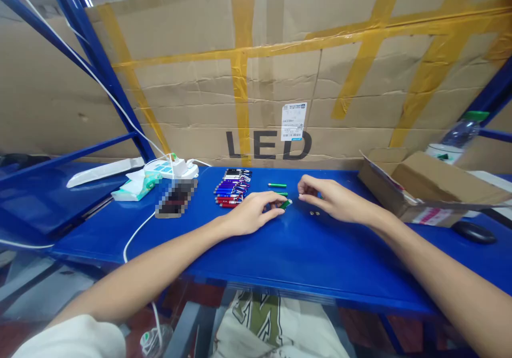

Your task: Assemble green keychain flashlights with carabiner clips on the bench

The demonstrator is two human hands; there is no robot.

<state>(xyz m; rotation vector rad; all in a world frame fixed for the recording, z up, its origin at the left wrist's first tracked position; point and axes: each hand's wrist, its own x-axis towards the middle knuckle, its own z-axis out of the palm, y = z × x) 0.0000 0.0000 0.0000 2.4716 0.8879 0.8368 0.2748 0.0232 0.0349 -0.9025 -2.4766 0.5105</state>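
My left hand (256, 212) is closed around a short green metal penlight tube (285, 204), its end toward my right hand. To the right of it, my right hand (326, 195) hovers with thumb and forefinger pinched on a tiny pale piece, too small to name. Two small round metal pieces (314, 213), like button cells, lie on the table below that hand. Another green tube (277, 185) lies behind my left hand, and a second green tube (282, 193) is partly covered by its fingers. Left of these, several penlights with clips (232, 188) lie in a row, black, purple, blue and red.
The blue table (288, 256) backs onto a taped cardboard sheet (192, 96). At left are a blurred phone (176, 198), a tissue pack (136, 185), a power strip (188, 169) and white cables. An open cardboard box (424, 187), a black mouse (474, 232) and a bottle (456, 136) stand right.
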